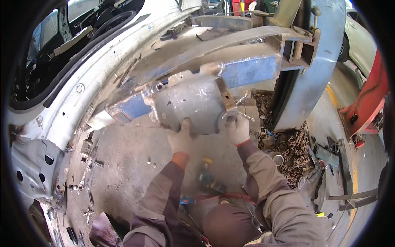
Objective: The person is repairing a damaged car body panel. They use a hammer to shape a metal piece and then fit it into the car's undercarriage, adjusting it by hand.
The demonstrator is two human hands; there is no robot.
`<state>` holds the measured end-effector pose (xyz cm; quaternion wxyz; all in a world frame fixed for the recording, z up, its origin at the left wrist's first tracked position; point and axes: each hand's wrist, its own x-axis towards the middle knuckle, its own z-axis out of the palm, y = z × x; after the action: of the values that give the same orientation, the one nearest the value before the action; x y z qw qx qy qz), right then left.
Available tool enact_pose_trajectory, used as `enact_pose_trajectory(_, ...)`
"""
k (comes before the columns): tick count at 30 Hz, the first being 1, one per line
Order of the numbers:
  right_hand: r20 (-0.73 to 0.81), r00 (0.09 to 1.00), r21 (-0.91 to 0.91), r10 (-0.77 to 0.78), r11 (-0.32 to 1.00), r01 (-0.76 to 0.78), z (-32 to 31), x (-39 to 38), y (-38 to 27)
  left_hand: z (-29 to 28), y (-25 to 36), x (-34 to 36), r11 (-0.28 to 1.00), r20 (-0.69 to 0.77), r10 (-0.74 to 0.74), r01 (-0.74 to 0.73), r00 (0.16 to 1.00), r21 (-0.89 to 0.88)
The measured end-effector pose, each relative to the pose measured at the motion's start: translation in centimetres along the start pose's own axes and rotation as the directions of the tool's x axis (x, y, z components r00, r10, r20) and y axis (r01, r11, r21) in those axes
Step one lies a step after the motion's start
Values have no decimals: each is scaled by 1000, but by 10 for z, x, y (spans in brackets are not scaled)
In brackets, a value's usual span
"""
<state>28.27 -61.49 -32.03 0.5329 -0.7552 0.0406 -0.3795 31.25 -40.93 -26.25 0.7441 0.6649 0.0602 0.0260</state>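
A grey curved metal panel point(189, 103) with small holes is up against the blue lift arm point(249, 72). My left hand point(180, 139), in a pale glove, grips the panel's lower edge, thumb over its face and fingers hidden behind it. My right hand point(236, 128), also gloved, is closed on the panel's lower right, just under a rusty bracket point(227, 99). A shiny metal piece point(247, 116) sticks out beside my right hand; I cannot make out whether I touch it.
A white car body point(66, 94) runs along the left. A blue post point(308, 94) stands right, near a red lift part point(366, 107) and another car point(358, 37). On the floor lie rusty chains point(294, 156), a blurred drill-like tool point(210, 179) and scattered metal parts point(86, 152).
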Motion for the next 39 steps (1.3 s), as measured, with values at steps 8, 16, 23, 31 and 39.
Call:
enact_pose_trajectory(8,70,982,65,-177,983,172,-10,-11,48,5,-7,-1,999,-57,-2,-1,998,-51)
enact_pose_trajectory(16,19,953,-46,-301,952,302,-25,-7,11,13,8,-13,989,8,-110,110,994,-98)
enact_pose_trajectory(23,-17,975,135,220,967,-215,-12,-3,4,11,10,-14,994,-9,-80,79,997,-71)
enact_pose_trajectory(31,33,992,-176,-122,976,126,-11,9,0,19,10,-17,992,-108,-111,103,988,-73)
enact_pose_trajectory(39,106,796,-191,-597,773,605,-24,2,-12,12,-14,2,995,-71,-93,90,993,-48)
